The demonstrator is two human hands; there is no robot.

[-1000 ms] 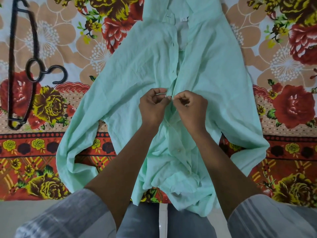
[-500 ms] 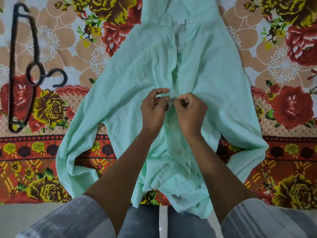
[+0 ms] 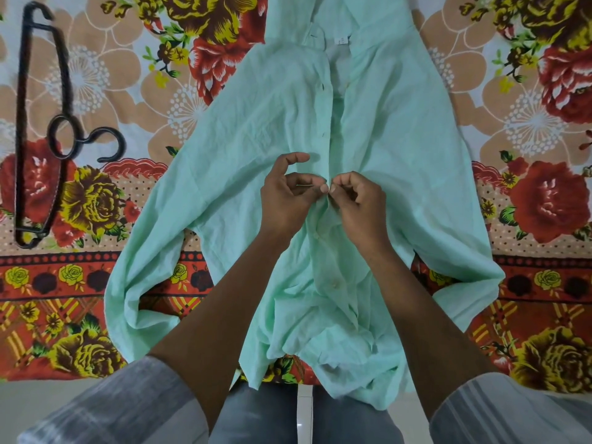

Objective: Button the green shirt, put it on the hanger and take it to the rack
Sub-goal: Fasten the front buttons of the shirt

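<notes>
Head view, looking down. Green shirt (image 3: 256, 129) spread front-up on a floral bedsheet (image 3: 528, 155), collar at the far end, hem at the near edge and hanging off toward the person's legs. Placket running straight away from the body, so long axis near-to-far, right between the two forearms. Left hand (image 3: 285, 193) and right hand (image 3: 358, 200) meeting at the placket about midway up, fingertips nearly touching. Left thumb and fingers pinching the placket edge with the buttonholes, index finger lifted clear; right fingers (image 3: 336, 187) curled and pinching the opposite edge. Button itself hidden between the fingertips, so cannot tell whether it is through the hole. Below the hands, two buttons (image 3: 335, 285) apparently done up; above, empty buttonholes and an open gap up to the collar. Probably the middle of the buttoning, several closures left. Next buttonhole lying just beyond the fingertips, farther from the body, equally near both hands. Black hanger (image 3: 22, 123) flat on the sheet, well apart to the left, nearer the left hand, long axis also near-to-far, hook pointing toward the shirt. Rack not in view.
</notes>
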